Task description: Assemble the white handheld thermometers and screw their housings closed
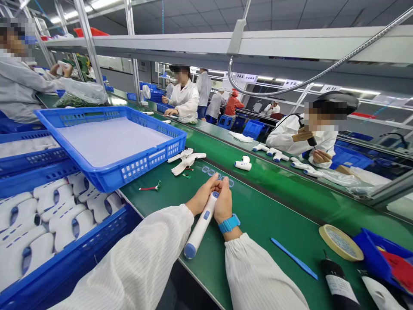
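Both my hands are closed around a white handheld device, which looks like a forehead thermometer, with a blue button and blue ends. My left hand presses on its left side and my right hand, with a blue wristband above it, on its right. My fingertips meet at its far end, and whatever lies between them is hidden. The blue near end points back toward me over the green table. Just beyond my fingers lie several small oval rings. White shell pieces are left of them.
On the left, a blue crate stands above another crate of white housings. Small circuit boards lie nearby. At right are a blue pry tool, a tape roll, a black electric screwdriver and a blue bin. Co-workers sit across the conveyor.
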{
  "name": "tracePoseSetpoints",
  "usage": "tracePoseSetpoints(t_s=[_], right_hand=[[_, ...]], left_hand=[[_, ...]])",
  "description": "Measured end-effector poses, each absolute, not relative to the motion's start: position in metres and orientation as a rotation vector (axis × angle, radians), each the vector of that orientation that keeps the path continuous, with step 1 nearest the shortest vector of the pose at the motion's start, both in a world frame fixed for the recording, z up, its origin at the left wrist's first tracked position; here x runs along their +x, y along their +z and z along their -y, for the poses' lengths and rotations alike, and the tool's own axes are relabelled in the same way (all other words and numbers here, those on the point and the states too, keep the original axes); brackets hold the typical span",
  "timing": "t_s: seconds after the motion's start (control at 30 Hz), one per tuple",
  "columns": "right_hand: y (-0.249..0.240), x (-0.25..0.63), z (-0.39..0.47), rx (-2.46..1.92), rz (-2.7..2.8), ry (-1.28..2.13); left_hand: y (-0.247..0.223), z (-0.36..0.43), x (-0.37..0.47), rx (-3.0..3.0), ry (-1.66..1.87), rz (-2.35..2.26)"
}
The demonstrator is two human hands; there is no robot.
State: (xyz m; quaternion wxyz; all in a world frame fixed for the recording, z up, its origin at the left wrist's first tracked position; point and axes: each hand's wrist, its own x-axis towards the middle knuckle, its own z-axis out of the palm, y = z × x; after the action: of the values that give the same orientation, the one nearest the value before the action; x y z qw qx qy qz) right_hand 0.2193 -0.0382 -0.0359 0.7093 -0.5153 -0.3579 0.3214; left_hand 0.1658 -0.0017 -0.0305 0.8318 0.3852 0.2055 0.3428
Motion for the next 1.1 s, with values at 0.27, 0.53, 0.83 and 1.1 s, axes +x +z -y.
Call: tracePoseSetpoints(t_s=[0.27, 0.53, 0.83, 1.1], right_hand=[[-0.031, 0.209, 0.024, -1.207, 0.839, 0.578], [-0.007, 0.195, 0.025, -1.132, 0.949, 0.699], [0.035, 0.191, 0.046, -0.961, 0.876, 1.055], [0.052, 0.169, 0.073, -0.964, 1.082, 0.957]], left_hand=[[-0.031, -0.002, 0.164, 0.782, 0.972, -0.622], [-0.018, 0.006, 0.145, 0.795, 1.23, -0.744], [0.005, 0.061, 0.101, 0.964, 0.931, -0.525], [-0.016, 0.088, 0.04, 1.014, 0.678, -0.567]])
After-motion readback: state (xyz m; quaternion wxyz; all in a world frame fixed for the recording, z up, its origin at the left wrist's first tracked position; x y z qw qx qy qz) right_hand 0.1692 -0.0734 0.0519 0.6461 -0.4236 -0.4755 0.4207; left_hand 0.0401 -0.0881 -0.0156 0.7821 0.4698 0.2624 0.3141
